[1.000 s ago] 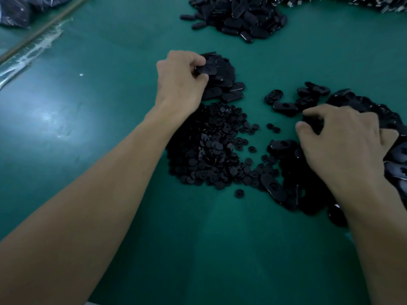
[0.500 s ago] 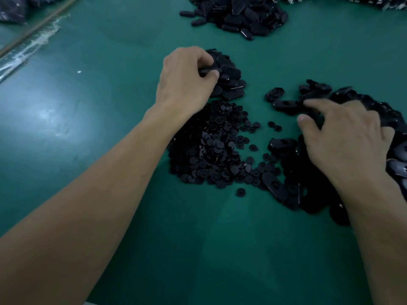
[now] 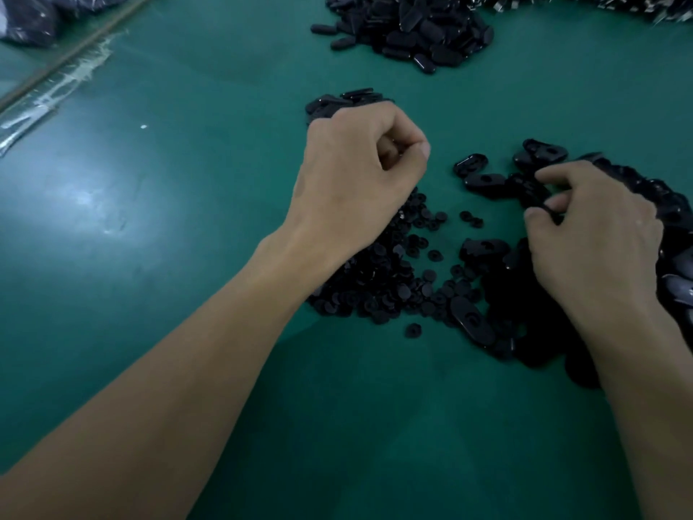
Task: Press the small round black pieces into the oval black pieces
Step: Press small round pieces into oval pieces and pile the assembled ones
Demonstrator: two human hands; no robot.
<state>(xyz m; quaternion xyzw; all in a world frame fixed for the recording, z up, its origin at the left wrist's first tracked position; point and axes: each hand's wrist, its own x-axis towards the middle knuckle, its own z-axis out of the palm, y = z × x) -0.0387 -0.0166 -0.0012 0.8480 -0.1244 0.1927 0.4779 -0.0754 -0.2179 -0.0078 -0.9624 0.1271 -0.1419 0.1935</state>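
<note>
Green desk (image 3: 150, 227) carries a heap of small round black pieces (image 3: 382, 279) in the middle, with oval black pieces (image 3: 671, 208) heaped to its right. The left hand (image 3: 360, 174) hangs curled above the round heap; I cannot tell whether it holds anything. The right hand (image 3: 596, 238) pinches an oval piece (image 3: 540, 204) at its heap's edge.

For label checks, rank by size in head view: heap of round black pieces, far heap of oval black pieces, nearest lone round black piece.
1-2. Heap of round black pieces, far heap of oval black pieces: alike; distance prevents ranking.
3. Nearest lone round black piece.
</note>
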